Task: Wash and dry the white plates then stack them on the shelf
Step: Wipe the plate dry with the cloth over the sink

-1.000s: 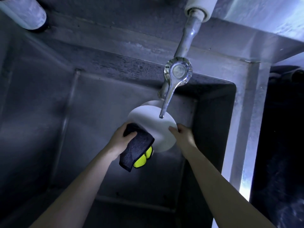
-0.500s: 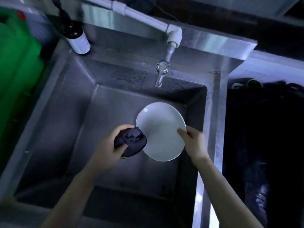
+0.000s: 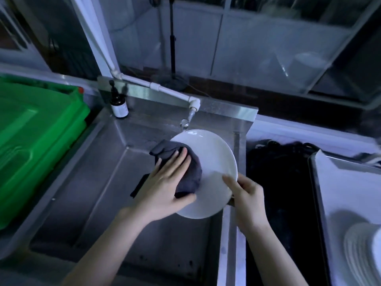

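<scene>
A white plate (image 3: 214, 153) is held over the right side of the steel sink (image 3: 99, 182), just below the tap (image 3: 185, 122). My right hand (image 3: 247, 195) grips its lower right rim, thumb on the face. My left hand (image 3: 165, 182) presses a dark cloth (image 3: 191, 172) flat against the plate's left half, fingers spread over the cloth. A stack of white plates (image 3: 362, 254) stands on a white tray (image 3: 340, 182) at the far right.
A green plastic crate (image 3: 31, 137) sits left of the sink. A small dark pump bottle (image 3: 118, 104) stands on the sink's back left corner. A white pipe (image 3: 156, 87) feeds the tap. A dark gap (image 3: 278, 182) lies between sink and tray.
The view has pulled back and up from the sink. The plate has risen and tilted to face me, and my left hand has moved the cloth from beside the plate onto its face.
</scene>
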Tool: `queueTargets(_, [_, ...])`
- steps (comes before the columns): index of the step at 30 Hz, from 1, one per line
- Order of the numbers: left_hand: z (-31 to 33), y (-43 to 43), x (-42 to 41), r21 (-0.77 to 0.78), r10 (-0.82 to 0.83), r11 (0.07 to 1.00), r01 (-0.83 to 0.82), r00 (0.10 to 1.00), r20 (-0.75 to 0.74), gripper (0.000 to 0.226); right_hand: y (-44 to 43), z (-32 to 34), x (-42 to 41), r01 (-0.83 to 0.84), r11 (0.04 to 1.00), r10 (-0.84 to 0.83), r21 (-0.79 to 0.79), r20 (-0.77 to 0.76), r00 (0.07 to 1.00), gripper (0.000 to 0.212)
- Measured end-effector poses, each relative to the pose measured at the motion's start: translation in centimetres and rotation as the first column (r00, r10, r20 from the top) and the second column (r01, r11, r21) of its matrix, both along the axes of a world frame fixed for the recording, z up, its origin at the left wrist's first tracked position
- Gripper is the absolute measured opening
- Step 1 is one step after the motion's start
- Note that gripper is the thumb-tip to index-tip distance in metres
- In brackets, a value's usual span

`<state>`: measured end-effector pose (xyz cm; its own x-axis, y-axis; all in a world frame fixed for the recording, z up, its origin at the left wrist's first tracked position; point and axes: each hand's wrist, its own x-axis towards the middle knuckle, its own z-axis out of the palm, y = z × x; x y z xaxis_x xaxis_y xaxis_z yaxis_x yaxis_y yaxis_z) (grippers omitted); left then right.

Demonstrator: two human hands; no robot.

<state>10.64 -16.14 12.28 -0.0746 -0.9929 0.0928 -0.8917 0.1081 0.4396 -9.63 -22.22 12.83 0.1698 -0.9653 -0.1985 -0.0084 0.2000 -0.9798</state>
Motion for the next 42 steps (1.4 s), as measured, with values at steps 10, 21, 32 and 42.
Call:
queueTargets(10, [3.4,-1.1,-4.9,-0.069,-0.175,0.982,0.175,0.984,0.001,0.056,1.4,3.2,-2.2,0.011,0.996,-0.019,0.083,0.096,0.995,0.022])
queueTargets(21, [4.2,0.9,-6.5,-0.092,-0.171,0.979,0.18,0.98,0.102,0.06,1.8,4.0,-4.7,0.089,0.991,-0.108,0.099,0.214,0.971,0.028])
queueTargets(32, [4.6,-2.8,-5.2,-0.155,-0.043,0.986,0.07,0.985,0.168,0.056,1.4,4.5,-5.8,0.095,0.993,-0.106,0.064,0.2,0.974,0.028])
queueTargets(42, [4.6,-2.9,-8.7,-0.15,-0.147,0.971,0.187,0.959,0.243,0.061,0.9,3.6,-3.9,0.128,0.984,-0.154,0.125,0.226,0.962,0.035])
